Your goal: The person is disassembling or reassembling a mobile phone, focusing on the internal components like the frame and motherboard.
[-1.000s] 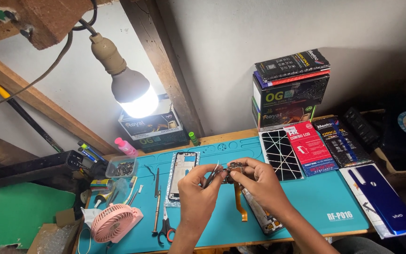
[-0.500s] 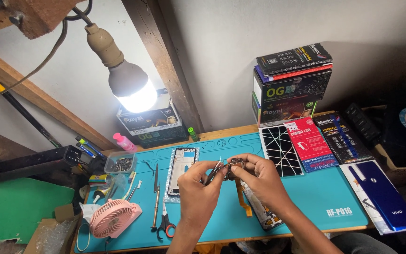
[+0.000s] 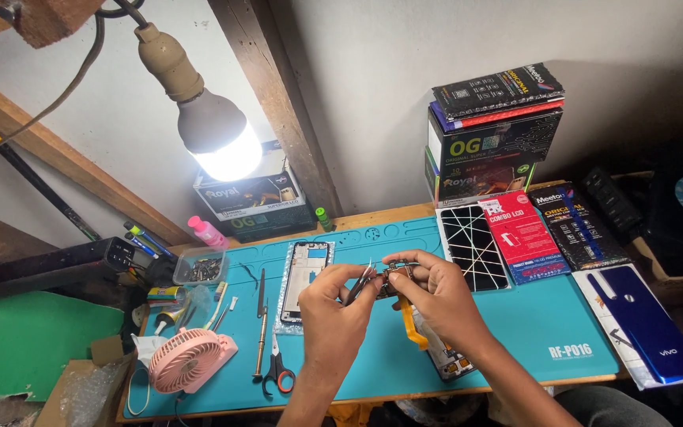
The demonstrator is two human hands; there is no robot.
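Note:
My left hand grips metal tweezers whose tips touch a small dark phone part. My right hand pinches that part from the right, above the blue work mat. An orange flex ribbon hangs down from the part. Below my right hand lies an opened phone body, partly hidden by the wrist. A phone frame on a foil sheet lies just left of my left hand.
A lit bulb hangs low at the upper left. A pink fan, scissors, a screwdriver and a parts tray sit on the left. Stacked boxes, a cracked screen, packets and a blue back cover lie on the right.
The view has tilted slightly, so the mat and hands sit a little higher in the picture. Both hands stay together on the small part, tweezers still at it.

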